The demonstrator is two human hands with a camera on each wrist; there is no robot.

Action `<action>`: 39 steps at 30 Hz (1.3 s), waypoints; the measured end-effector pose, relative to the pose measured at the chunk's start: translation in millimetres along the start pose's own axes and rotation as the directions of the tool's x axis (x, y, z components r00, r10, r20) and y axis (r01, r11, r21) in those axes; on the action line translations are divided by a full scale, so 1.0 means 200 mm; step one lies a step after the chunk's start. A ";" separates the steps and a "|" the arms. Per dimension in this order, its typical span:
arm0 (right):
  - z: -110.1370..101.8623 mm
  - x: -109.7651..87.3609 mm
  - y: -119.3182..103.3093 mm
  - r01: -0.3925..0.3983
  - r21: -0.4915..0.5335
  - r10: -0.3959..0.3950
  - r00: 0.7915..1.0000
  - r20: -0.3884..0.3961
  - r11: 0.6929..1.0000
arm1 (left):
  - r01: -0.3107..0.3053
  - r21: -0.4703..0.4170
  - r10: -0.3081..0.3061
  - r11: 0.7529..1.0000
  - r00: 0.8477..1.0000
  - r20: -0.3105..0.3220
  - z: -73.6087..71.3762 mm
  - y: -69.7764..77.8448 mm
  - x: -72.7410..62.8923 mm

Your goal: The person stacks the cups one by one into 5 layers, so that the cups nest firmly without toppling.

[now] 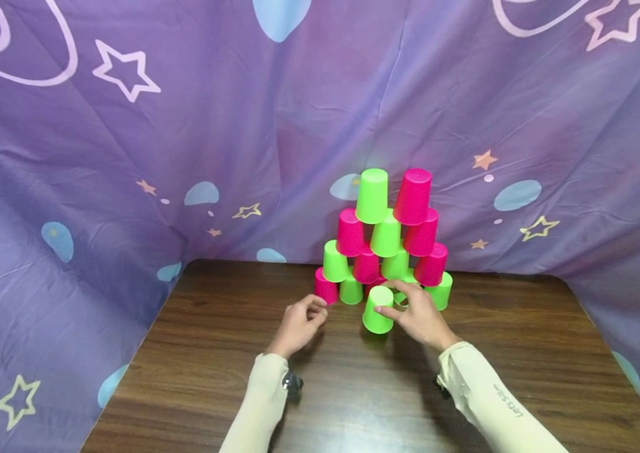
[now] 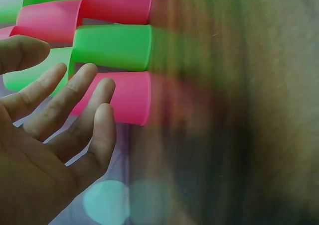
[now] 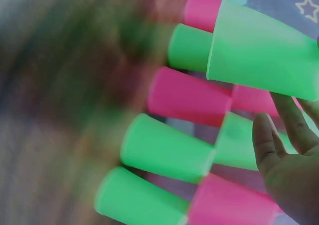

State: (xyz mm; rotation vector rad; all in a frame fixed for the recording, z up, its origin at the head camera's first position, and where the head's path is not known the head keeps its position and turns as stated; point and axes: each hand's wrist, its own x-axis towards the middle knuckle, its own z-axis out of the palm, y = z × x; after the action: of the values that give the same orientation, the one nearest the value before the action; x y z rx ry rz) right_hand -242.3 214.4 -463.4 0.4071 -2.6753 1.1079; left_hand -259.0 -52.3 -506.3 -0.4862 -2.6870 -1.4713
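Note:
My right hand (image 1: pixel 420 318) pinches an upside-down green plastic cup (image 1: pixel 375 319) between thumb and fingers, in front of a stepped wall of cups. In the right wrist view that green cup (image 3: pixel 259 51) sits higher than the table surface. My left hand (image 1: pixel 296 324) holds nothing; its fingers are loosely bent beside the bottom-left pink cup (image 1: pixel 325 287). The left wrist view shows those fingers (image 2: pixel 82 88) spread in front of the pink cup (image 2: pixel 132 98); whether they touch it I cannot tell. A green cup (image 1: pixel 373 195) and a pink cup (image 1: pixel 413 195) stand side by side on top.
Several more upside-down pink and green cups, such as the green cup (image 1: pixel 334 261) and the pink cup (image 1: pixel 431 264), form the lower rows. They stand near the back of a brown wooden table (image 1: pixel 212 377). A purple patterned cloth (image 1: pixel 229 126) hangs behind.

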 end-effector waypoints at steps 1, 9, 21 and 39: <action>-0.02 0.00 -0.01 0.017 -0.008 -0.017 1.000 0.000 1.000 | -0.002 0.000 0.002 1.000 1.000 0.002 0.01 -0.01 -0.01; -0.17 0.05 -0.11 0.115 -0.045 -0.113 0.993 0.032 0.992 | 0.025 0.016 -0.025 1.000 1.000 0.020 0.05 -0.03 -0.05; -0.44 0.13 -0.29 0.177 -0.094 -0.175 0.984 0.035 0.980 | 0.036 0.001 -0.036 0.999 0.997 0.063 0.07 -0.03 -0.10; -0.83 0.33 -0.59 0.157 -0.091 -0.155 0.987 0.035 0.983 | 0.057 -0.033 -0.054 0.998 0.995 0.082 0.08 -0.02 -0.15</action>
State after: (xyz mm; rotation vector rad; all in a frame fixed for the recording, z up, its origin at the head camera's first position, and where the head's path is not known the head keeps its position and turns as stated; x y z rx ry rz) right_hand -248.4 242.2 -250.8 0.6070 -2.6529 0.9354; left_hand -230.6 -48.9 -523.9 -0.4878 -2.7619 -1.5489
